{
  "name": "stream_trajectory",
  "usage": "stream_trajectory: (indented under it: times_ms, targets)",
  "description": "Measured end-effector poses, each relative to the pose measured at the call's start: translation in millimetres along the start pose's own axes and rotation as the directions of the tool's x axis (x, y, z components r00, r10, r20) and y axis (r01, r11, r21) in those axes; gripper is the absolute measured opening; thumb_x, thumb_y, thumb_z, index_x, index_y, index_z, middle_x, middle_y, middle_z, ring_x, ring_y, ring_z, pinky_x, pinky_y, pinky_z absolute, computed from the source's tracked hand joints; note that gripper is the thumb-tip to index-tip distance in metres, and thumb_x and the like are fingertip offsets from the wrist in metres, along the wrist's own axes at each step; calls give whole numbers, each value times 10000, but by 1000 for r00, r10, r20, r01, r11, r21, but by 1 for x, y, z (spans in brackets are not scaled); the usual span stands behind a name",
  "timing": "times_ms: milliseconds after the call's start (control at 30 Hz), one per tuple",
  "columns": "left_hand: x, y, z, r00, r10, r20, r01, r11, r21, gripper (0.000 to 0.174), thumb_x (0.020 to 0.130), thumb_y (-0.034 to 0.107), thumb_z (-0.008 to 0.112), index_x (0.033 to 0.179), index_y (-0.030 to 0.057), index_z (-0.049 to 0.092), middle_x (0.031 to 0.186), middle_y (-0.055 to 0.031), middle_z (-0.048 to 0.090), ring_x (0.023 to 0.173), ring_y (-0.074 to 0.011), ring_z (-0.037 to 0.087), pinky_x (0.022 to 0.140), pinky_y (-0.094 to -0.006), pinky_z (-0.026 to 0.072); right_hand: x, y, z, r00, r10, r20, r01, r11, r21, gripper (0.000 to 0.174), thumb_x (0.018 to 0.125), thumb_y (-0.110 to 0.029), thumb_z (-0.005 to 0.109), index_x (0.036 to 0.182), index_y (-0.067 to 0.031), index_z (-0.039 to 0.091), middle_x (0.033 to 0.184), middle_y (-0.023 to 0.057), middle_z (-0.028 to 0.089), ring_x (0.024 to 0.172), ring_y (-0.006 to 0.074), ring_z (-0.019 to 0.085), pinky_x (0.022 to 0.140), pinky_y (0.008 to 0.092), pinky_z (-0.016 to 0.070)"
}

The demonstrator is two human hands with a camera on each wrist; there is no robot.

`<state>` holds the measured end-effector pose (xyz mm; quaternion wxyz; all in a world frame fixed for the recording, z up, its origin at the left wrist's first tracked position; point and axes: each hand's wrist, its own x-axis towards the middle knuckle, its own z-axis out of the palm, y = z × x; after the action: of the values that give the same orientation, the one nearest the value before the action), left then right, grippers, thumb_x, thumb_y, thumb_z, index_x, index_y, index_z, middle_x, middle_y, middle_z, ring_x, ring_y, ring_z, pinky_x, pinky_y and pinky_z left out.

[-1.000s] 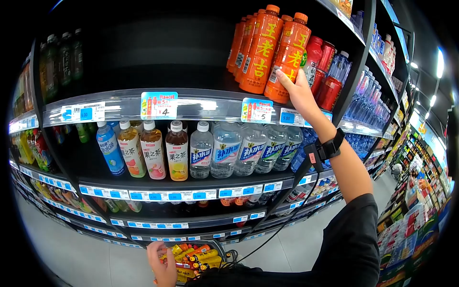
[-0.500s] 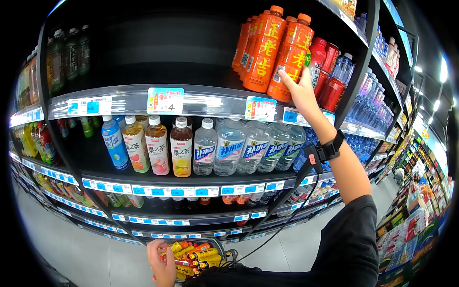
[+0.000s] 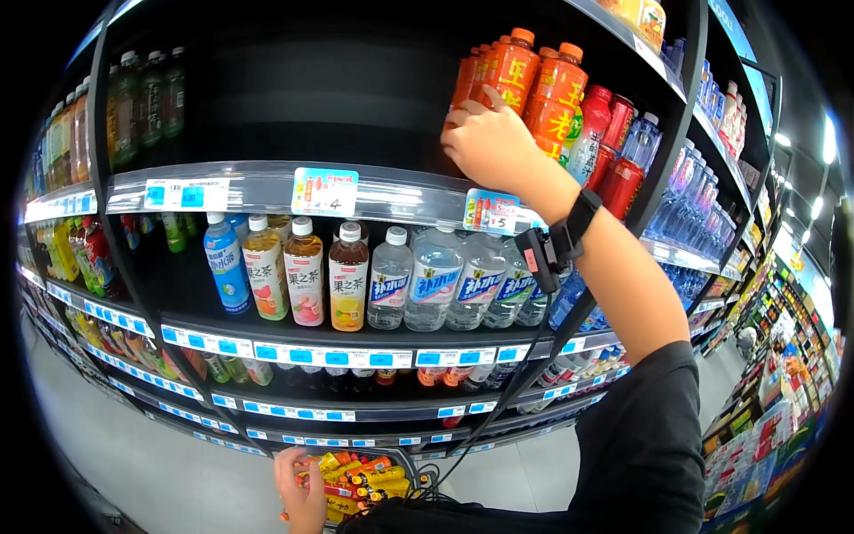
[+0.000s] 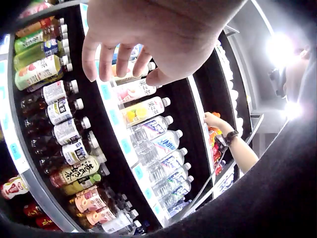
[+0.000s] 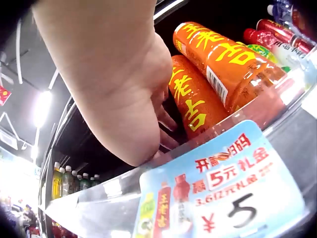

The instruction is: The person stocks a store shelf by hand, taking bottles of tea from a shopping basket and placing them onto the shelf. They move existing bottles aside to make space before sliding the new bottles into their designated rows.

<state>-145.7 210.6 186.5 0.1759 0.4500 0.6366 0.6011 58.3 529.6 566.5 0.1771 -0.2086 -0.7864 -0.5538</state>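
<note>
My right hand (image 3: 498, 147) is bent at the left side of the front-left orange bottle (image 3: 516, 73), partly covering it. A second orange bottle (image 3: 558, 98) stands to its right. From the right wrist, the hand (image 5: 116, 84) is beside the left orange bottle (image 5: 190, 99), fingers partly hidden behind the palm; no firm hold shows. Low in the head view, my left hand (image 3: 302, 494) hangs beside a basket's yellow and orange bottles (image 3: 378, 476). Its fingers are loosely bent with nothing in them in the left wrist view, where the hand (image 4: 153, 34) appears before the shelves.
A clear shelf lip (image 3: 240, 189) with price cards (image 3: 326, 191) runs below the orange bottles. Red cans (image 3: 620, 189) stand to their right. Clear bottles (image 3: 433, 283) and tea bottles (image 3: 348, 285) line the lower shelf. A dark upright (image 3: 669, 142) divides the shelving.
My right hand has come away from the right-hand orange bottle and moved left to the neighbouring row. The bottles remain standing. The left hand has stayed by the basket.
</note>
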Motion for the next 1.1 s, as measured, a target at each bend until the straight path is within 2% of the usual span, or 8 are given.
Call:
stream_trajectory:
  times_ms: [67,100,267,467,933,1000,1033,1100]
  targets:
    - [-2,-2,-3,1000,4,-9,-3,1000,15,240,847,-34,572,1080,13,535,1077,-94,514,923,-162,557,753,-275,471,0,9,3,972,3,236,25,993,-115,136,769,-213,639,750,-129,745,835,54,711,943,241,651,1129,474,292]
    - [-3,-3,-4,1000,11,-9,-10,999,31,236,850,-34,569,1080,12,535,1077,-95,514,921,-161,558,752,-273,471,-2,13,3,968,-52,247,77,993,-90,149,773,-234,641,765,-133,750,853,60,725,942,228,650,1123,468,303]
    - [-4,-4,-11,998,-30,-46,29,999,-14,236,837,-57,569,1063,2,535,1075,-114,516,925,-186,569,763,-284,487,-11,16,1,973,-113,202,121,992,-24,159,779,-285,659,765,-158,754,850,35,712,975,218,638,1122,466,306]
    - [-4,-8,-16,997,-46,-66,45,999,-16,216,832,-71,564,1037,-8,537,1069,-134,521,966,-215,571,766,-294,498,-20,20,2,984,-152,91,150,988,36,135,792,-233,634,792,-197,764,894,22,692,1044,215,608,1120,447,322]
    - [-3,-8,-16,995,-70,-73,68,997,-35,218,836,-50,568,1048,-10,538,1056,-141,529,992,-236,562,812,-309,483,-19,14,-3,979,-173,113,171,985,22,144,849,-217,613,854,-149,740,937,34,691,1077,228,606,1121,450,320]
    - [-3,-10,-15,995,-74,-70,72,997,-36,226,836,-45,560,1059,-14,537,1069,-143,531,1003,-244,561,822,-313,481,-17,11,-5,992,-96,84,83,985,151,130,858,-192,621,892,-105,711,916,61,671,995,246,623,1027,415,418]
    - [-3,-13,-15,995,-81,-67,79,996,-31,226,836,-45,560,1059,-14,537,1069,-143,531,1003,-244,561,822,-313,481,-18,9,-7,991,-97,89,82,984,158,130,858,-192,621,892,-105,711,916,61,671,995,246,623,1027,415,418]
    - [-4,-23,-15,997,-19,-69,21,999,26,227,874,-3,572,1095,33,537,1082,-71,528,967,-156,549,785,-278,453,-20,3,-13,993,52,-101,-11,927,375,124,866,-156,621,926,-61,674,895,92,644,916,275,623,871,387,494]
